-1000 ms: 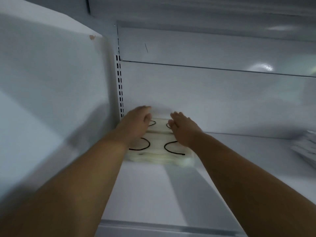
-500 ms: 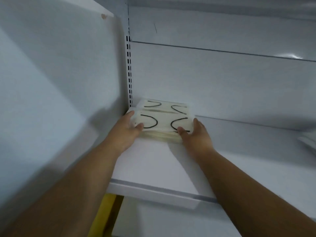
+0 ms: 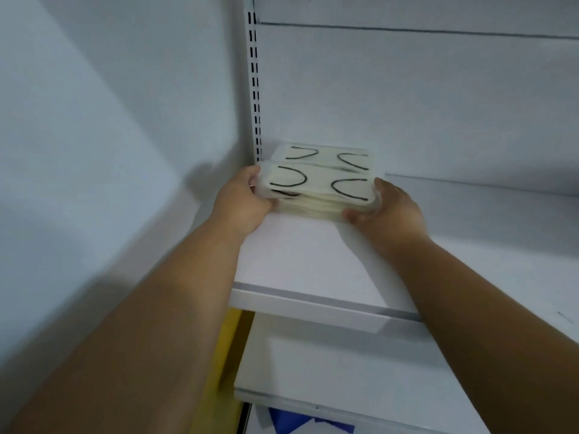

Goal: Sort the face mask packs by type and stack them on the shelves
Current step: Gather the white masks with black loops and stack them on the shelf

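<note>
A stack of clear plastic face mask packs (image 3: 319, 186), pale cream masks with black ear loops showing through the wrap, sits at the middle of the frame on a white metal shelf (image 3: 300, 261), pushed into the back left corner. The stack lies just beside the slotted white upright rail (image 3: 254, 89) that runs up from the corner toward the top of the frame, and close to the grey back panel (image 3: 423, 104). Two rows of packs show on top, the rear row slightly behind and above the front one.

The left hand (image 3: 242, 203) grips the left end of the stack, its fingers curled round the side and the thumb near the lower front edge. The right hand (image 3: 387, 208) holds the right end, fingers wrapped up the side of the packs and the thumb under the front corner. Both bare forearms reach in from the lower corners of the frame.

A white side panel (image 3: 109, 120) fills the left of the frame. Below the shelf a second white shelf (image 3: 329, 371) shows, with a yellow strip (image 3: 225, 355) at its left and a patch of blue and white (image 3: 300, 422) at the bottom edge.
</note>
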`<state>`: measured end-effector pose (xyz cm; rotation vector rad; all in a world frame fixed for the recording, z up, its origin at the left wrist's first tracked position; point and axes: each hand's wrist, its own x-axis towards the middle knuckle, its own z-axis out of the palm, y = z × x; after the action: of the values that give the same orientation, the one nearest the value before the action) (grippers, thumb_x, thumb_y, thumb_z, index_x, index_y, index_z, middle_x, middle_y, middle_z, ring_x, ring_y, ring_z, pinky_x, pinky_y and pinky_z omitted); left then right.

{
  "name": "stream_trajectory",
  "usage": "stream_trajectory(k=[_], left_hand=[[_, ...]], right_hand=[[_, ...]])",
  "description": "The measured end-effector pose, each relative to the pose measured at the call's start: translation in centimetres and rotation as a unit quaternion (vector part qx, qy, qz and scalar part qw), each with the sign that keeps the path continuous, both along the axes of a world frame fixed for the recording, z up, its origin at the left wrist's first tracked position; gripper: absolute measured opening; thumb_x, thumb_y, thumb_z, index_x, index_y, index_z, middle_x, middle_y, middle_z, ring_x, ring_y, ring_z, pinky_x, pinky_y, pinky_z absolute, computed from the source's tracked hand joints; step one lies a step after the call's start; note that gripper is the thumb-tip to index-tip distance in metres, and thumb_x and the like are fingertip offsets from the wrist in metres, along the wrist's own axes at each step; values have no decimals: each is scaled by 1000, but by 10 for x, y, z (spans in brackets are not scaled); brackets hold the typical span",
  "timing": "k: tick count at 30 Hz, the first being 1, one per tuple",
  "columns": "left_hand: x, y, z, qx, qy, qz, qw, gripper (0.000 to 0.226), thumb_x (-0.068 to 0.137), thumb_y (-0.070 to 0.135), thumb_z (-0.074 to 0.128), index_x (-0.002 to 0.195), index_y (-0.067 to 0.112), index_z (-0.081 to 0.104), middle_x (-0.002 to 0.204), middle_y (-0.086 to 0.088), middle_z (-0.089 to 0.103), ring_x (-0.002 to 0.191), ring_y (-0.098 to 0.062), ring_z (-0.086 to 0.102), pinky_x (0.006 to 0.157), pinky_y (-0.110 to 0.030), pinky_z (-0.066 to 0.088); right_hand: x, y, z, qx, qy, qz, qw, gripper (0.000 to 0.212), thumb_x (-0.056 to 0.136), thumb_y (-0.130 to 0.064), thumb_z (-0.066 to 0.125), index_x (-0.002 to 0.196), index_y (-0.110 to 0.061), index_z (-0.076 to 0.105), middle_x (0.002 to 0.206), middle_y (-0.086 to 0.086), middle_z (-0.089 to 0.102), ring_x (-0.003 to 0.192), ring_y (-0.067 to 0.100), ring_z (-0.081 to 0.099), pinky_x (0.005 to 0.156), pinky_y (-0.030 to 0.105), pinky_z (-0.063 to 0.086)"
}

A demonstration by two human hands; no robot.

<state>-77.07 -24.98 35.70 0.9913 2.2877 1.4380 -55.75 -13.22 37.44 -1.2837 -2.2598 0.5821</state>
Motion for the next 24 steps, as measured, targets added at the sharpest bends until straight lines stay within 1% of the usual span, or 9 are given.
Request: stream_trajectory(k=[3, 6, 9, 10, 12, 16, 20, 22, 24], left_hand=[[1, 1, 1, -1, 9, -12, 1000, 77, 69, 12, 83, 140, 18, 54, 130, -1, 64, 112, -19, 65, 105, -37, 49], [2, 1, 1, 4, 19, -1, 1000, 70, 77, 7, 80, 140, 18, 54, 125, -3, 66, 110, -20, 64, 102, -29, 49], [2, 2, 2, 2, 23, -2, 1000, 66, 79, 9, 79, 140, 19, 55, 126, -2, 65, 108, -18, 63, 92, -19, 47], [3, 1, 3, -1, 25, -4, 1000, 67, 79, 11, 81, 140, 19, 54, 128, -1, 63, 109, -17, 62, 92, -18, 45], [4, 1, 4, 4, 13, -7, 1000, 70, 77, 16, 84, 141, 19, 54, 134, 1, 60, 113, -15, 60, 96, -20, 45], [4, 1, 6, 10, 8, -12, 1000, 68, 80, 24, 83, 141, 23, 54, 138, 5, 56, 111, -9, 53, 92, -17, 40], [4, 1, 7, 18, 27, -6, 999, 59, 86, 24, 77, 141, 21, 54, 138, 3, 57, 118, -15, 55, 97, -19, 39], [5, 2, 7, 20, 41, -5, 999, 52, 89, 26, 74, 138, 22, 56, 130, 7, 57, 112, -14, 55, 95, -19, 40], [6, 4, 7, 25, 64, 1, 998, 40, 92, 26, 70, 131, 24, 61, 123, 7, 56, 101, -11, 53, 84, -14, 39]], right_hand=[[1, -1, 2, -6, 22, -15, 1000, 82, 84, -46, 75, 151, -16, 39, 152, 4, 46, 141, 22, 40, 113, 29, 28], [1, -4, 2, -4, 35, -26, 999, 82, 82, -49, 75, 150, -18, 41, 151, 3, 48, 140, 22, 43, 113, 29, 31], [2, -5, 3, 2, 32, -30, 999, 80, 83, -50, 74, 148, -17, 42, 149, 5, 49, 138, 25, 43, 111, 32, 33], [2, -5, 3, 6, 27, -32, 999, 76, 83, -50, 73, 145, -16, 45, 146, 7, 51, 135, 27, 45, 108, 33, 35], [2, -4, 3, 11, 12, -35, 999, 69, 85, -51, 70, 139, -13, 50, 138, 9, 57, 129, 30, 49, 101, 33, 39], [0, -4, 3, -11, 22, -30, 999, 72, 90, -54, 64, 147, -15, 45, 145, 8, 52, 134, 28, 47, 107, 33, 37], [-1, -2, 4, -13, 25, -25, 999, 68, 92, -58, 57, 144, -15, 48, 143, 8, 53, 132, 28, 48, 105, 33, 37], [-2, -1, 4, -14, 20, -25, 999, 61, 94, -57, 54, 139, -15, 54, 140, 9, 55, 130, 28, 49, 103, 33, 37], [-1, 1, 4, 2, 13, -26, 1000, 46, 96, -55, 51, 121, -18, 64, 131, 10, 60, 125, 29, 51, 95, 31, 38]])
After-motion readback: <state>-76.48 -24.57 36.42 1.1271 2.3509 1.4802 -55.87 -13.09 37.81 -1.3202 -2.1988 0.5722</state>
